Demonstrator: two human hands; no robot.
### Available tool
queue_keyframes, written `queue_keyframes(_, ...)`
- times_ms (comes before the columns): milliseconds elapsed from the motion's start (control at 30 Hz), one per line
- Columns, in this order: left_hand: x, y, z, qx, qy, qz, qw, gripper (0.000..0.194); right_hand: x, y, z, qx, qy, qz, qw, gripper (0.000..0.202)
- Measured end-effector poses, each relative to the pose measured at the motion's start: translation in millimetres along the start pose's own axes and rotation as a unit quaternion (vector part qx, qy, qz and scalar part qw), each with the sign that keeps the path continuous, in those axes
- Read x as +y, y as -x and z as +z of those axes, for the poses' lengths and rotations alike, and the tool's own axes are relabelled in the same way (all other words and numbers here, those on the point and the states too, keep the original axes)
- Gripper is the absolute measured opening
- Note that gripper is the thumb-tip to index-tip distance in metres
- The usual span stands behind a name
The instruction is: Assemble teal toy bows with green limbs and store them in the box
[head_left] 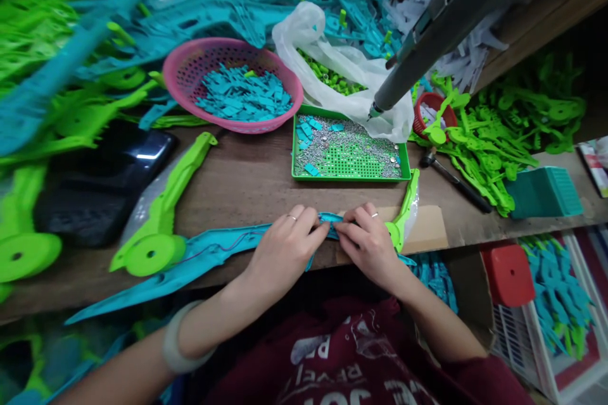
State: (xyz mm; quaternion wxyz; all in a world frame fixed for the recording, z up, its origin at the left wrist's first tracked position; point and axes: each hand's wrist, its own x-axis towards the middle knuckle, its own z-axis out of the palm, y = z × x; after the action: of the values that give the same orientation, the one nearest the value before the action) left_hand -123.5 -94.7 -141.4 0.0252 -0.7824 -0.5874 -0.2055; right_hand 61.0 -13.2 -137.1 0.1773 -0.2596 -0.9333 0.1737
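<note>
A long blue plastic shell [204, 252], pointed at its left end, lies along the table's front edge, its hollow side up. A thin dark reddish wire [237, 242] runs inside it. My left hand [287, 242] is closed on the shell's middle part, thumb and fingers at its rim. Close beside it, my right hand [368, 239] pinches at the same stretch; any small piece between the fingertips is hidden. A green arm with a round end [154, 250] sits at the shell's left, and another green arm [405, 215] stands out at its right.
A green tray [351, 179] of screws and a pink basket [232, 126] of small blue pieces stand behind my hands. An electric screwdriver [427, 38] hangs above the tray. A hammer [456, 182] lies right, near green parts [494, 152]. Blue shells [209, 12] are heaped at the back.
</note>
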Motion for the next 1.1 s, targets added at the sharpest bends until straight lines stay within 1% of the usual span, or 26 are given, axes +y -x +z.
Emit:
queue_keyframes(167, 0, 0, 0.3, -0.001, 0.008, -0.004, 1.0, 0.019, 0, -1, -1, -0.003, -0.004, -0.011, 1.0, 0.02)
queue_keyframes(367, 0, -1, 3.0, -0.005, -0.006, 0.01, 1.0, 0.018, 0, -8, -2, -0.018, -0.06, 0.041, 0.997, 0.017)
queue_keyframes(433, 0, -1, 2.5, -0.009, -0.008, 0.013, 1.0, 0.017, 0, -9, -1, -0.018, -0.067, 0.047, 0.997, 0.017)
queue_keyframes(567, 0, -2, 1.3, -0.009, -0.007, 0.013, 1.0, 0.017, 2, -8, 0, 0.016, -0.064, 0.06, 0.996, 0.014)
queue_keyframes(633, 0, -2, 1.8, -0.005, -0.007, 0.012, 1.0, 0.018, 2, -9, 0, 0.019, -0.059, 0.071, 0.996, 0.013)
queue_keyframes(800, 0, 1, 5.1, 0.021, 0.007, 0.005, 1.0, 0.019, -1, -15, -3, -0.041, -0.06, 0.109, 0.991, 0.012)
queue_keyframes(867, 0, 3, 5.8, 0.033, 0.018, 0.002, 0.999, 0.02, -3, -17, -4, -0.048, -0.059, 0.124, 0.989, 0.011)
queue_keyframes(1000, 0, 5, 5.4, 0.04, 0.031, -0.009, 0.999, 0.025, -6, -20, -2, -0.048, 0.008, 0.121, 0.991, 0.013)
queue_keyframes(1100, 0, 5, 5.7, 0.05, 0.035, -0.006, 0.998, 0.029, -9, -22, -1, -0.077, 0.053, 0.106, 0.99, 0.014)
